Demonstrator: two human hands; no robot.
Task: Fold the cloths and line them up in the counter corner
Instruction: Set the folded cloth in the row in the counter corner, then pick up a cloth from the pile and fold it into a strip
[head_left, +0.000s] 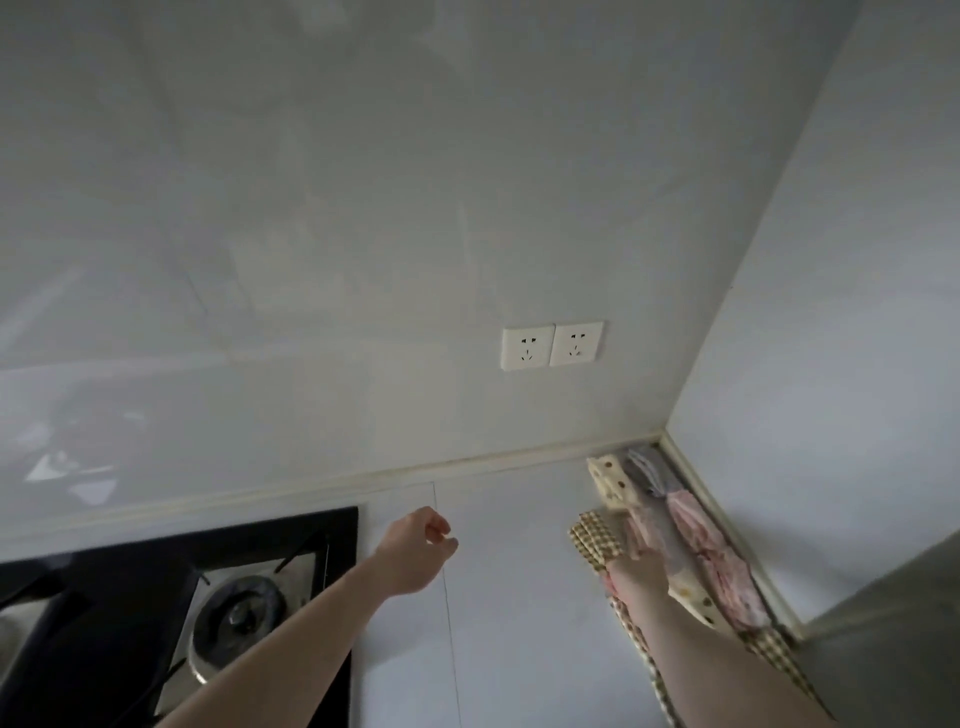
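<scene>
Folded patterned cloths (691, 540) lie in a row along the counter's (519, 597) right edge, reaching the far right corner. Right hand (641, 564) rests on them, fingers straight. Left hand (418, 551) hovers mid-counter, loosely curled, holding nothing.

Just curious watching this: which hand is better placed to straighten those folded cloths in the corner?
The right hand: it already rests, fingers straight, on the folded cloths along the side wall. The left hand hangs loosely curled over bare counter near the stove.
</scene>
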